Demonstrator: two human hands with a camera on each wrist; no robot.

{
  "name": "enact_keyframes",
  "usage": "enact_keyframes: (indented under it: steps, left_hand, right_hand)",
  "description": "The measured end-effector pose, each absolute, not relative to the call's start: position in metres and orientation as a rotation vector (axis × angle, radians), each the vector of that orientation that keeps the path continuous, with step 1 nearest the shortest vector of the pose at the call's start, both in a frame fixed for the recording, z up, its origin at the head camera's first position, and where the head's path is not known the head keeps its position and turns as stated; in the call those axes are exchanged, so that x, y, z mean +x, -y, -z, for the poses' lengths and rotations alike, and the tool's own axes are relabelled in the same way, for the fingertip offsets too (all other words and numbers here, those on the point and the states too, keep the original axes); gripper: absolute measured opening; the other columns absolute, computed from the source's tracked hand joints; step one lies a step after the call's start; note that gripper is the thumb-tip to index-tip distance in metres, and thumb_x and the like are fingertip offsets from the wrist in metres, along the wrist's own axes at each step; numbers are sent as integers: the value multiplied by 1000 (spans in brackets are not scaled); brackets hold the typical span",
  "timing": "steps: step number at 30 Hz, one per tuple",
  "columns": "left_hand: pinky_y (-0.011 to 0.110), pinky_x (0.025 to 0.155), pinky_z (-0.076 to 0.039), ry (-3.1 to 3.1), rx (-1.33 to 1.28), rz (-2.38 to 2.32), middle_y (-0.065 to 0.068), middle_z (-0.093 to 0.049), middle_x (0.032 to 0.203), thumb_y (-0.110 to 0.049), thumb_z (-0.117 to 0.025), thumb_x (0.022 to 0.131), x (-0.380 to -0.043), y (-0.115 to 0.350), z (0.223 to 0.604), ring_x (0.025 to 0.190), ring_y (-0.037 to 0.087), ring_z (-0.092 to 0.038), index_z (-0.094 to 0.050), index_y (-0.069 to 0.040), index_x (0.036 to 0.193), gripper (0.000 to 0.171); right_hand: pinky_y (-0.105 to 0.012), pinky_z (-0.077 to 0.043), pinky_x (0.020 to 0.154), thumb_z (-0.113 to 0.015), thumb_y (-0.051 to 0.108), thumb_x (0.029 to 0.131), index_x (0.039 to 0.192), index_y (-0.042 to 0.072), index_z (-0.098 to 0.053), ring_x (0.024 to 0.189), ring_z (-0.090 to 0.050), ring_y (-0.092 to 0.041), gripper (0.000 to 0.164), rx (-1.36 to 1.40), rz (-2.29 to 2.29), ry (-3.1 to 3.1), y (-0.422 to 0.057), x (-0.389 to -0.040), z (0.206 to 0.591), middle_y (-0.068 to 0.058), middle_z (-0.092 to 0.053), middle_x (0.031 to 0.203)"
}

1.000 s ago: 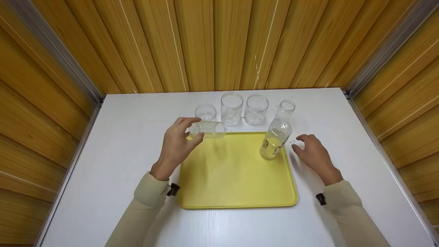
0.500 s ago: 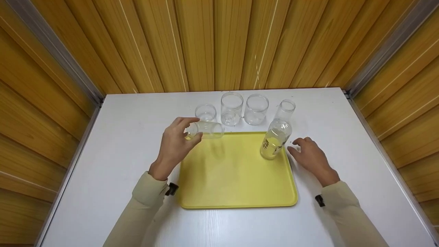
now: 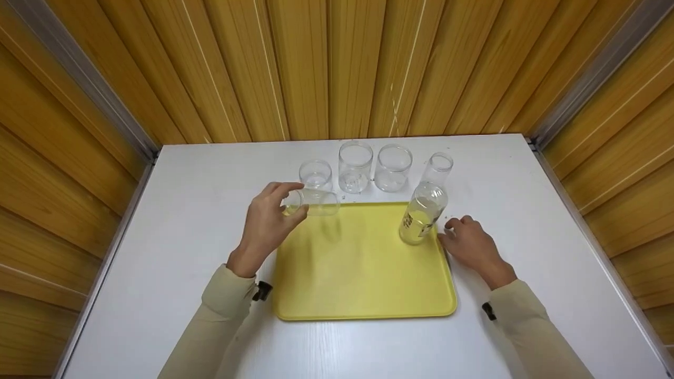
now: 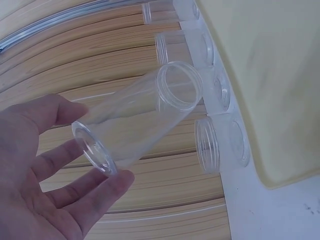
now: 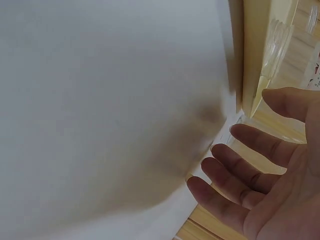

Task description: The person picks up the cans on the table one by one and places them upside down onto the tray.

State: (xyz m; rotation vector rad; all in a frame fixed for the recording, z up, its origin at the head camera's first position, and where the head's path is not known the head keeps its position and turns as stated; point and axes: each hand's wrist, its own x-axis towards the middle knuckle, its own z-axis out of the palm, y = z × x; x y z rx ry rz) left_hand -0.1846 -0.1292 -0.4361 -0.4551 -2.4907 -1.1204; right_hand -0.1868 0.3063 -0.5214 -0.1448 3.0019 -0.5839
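My left hand (image 3: pixel 265 223) holds a clear, lidless jar (image 3: pixel 322 203) on its side over the far left corner of the yellow tray (image 3: pixel 363 284). In the left wrist view, thumb and fingers grip the jar (image 4: pixel 135 117) around its base, and its threaded mouth points away from the palm. A tall clear jar with dark print (image 3: pixel 421 216) stands on the tray's far right corner. Beside that corner is my right hand (image 3: pixel 471 247), thumb tip right at the tray's rim. The right wrist view shows this hand (image 5: pixel 280 175) with loosely bent fingers and nothing in them.
Behind the tray, several clear jars stand in a row: a short jar (image 3: pixel 316 173), two wider jars, one (image 3: pixel 355 171) beside the other (image 3: pixel 393 171), and a narrow jar (image 3: pixel 438 168). Wood-patterned walls (image 3: pixel 326 68) enclose the white table (image 3: pixel 184 221) at the back and sides.
My right hand has moved left and slightly nearer to me, up to the tray's right rim. My left hand has shifted slightly left with the jar.
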Motion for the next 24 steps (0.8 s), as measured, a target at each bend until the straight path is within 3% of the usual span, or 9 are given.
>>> enact_keyframes:
  steps: [9,24]
  left_hand:
    - [44,78,-64,2494,-470,1073,19,-70,115,-8,-86,88,-186,132,438,105,38,-70,-76,-3,122,36]
    - [47,75,-60,2542,-467,994,22,-70,113,-8,-86,87,-189,139,437,86,37,-71,-76,-2,121,36]
  right_hand:
    - [-55,-54,66,-63,23,102,116,-4,-70,89,-57,-37,32,-206,499,-3040,-303,-185,523,-23,-56,103]
    - [-61,-56,71,-60,22,104,124,-2,-70,102,-59,-44,32,-269,402,-3056,-301,-183,531,-25,-57,111]
